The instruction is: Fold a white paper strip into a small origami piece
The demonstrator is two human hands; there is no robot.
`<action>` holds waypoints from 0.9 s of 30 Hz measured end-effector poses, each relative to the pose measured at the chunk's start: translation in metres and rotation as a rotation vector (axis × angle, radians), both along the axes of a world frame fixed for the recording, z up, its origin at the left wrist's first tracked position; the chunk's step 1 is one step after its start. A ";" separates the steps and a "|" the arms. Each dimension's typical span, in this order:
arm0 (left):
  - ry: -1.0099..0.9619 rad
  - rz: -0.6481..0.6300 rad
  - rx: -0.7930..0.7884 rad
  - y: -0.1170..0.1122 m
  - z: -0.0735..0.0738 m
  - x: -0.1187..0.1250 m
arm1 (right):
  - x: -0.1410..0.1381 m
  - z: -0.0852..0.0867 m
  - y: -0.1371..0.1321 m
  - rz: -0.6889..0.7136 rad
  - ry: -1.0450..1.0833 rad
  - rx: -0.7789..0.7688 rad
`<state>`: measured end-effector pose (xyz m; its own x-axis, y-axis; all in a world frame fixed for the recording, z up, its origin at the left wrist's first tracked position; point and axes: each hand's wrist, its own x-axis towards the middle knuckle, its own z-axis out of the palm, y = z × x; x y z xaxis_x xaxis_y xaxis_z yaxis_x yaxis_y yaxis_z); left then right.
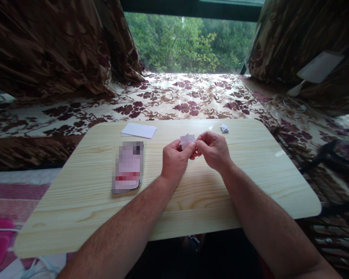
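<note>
A small piece of folded white paper (187, 139) is held up over the middle of the table. My left hand (175, 157) pinches it between thumb and fingers. Close against it, my right hand (213, 150) is closed, thumb and forefinger pinched at the paper's lower right edge. The fingertips of both hands nearly meet and cover part of the paper. Beyond my right hand lies a small folded paper shape (224, 128). A stack of white paper sheets (139, 130) rests at the table's far left.
The light wood table (99, 221) has rounded corners. A phone-shaped object (128, 166), blurred out, lies left of my left hand. Behind the table is a ledge (189, 97) with flowered cloth under a window. A white lamp (320, 68) stands at the right.
</note>
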<state>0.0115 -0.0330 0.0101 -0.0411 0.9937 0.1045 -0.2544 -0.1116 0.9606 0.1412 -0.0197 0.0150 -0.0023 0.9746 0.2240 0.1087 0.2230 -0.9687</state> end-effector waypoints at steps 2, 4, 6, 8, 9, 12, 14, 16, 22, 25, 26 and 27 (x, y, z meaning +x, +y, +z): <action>0.007 -0.006 -0.009 0.000 0.001 0.000 | 0.000 0.000 0.000 -0.014 -0.011 0.019; 0.030 -0.002 -0.014 0.000 0.001 -0.001 | 0.000 0.001 -0.001 -0.036 -0.029 0.055; 0.058 0.011 -0.007 0.001 0.001 -0.002 | 0.001 0.003 -0.002 -0.044 -0.045 0.084; 0.075 0.022 0.010 0.001 0.000 -0.003 | 0.001 0.005 -0.003 -0.031 -0.048 0.092; 0.077 0.024 0.017 0.001 0.000 -0.003 | 0.002 0.006 -0.003 -0.024 -0.048 0.090; 0.077 0.022 0.020 0.002 0.000 -0.003 | 0.002 0.006 -0.003 -0.017 -0.060 0.085; 0.076 0.018 0.015 0.002 0.000 -0.003 | 0.003 0.006 -0.002 -0.021 -0.081 0.082; 0.074 0.016 0.015 0.002 -0.001 -0.003 | 0.003 0.005 -0.001 -0.014 -0.106 0.079; 0.082 0.022 0.019 0.002 -0.002 -0.004 | 0.004 0.005 0.001 0.017 -0.170 0.083; 0.108 0.034 0.028 0.002 -0.001 -0.003 | 0.004 0.005 0.001 0.030 -0.182 0.079; 0.118 0.039 0.030 0.002 0.000 -0.003 | 0.004 0.005 0.001 0.031 -0.188 0.079; 0.125 0.044 0.032 0.001 0.000 -0.003 | 0.004 0.005 0.001 0.031 -0.193 0.080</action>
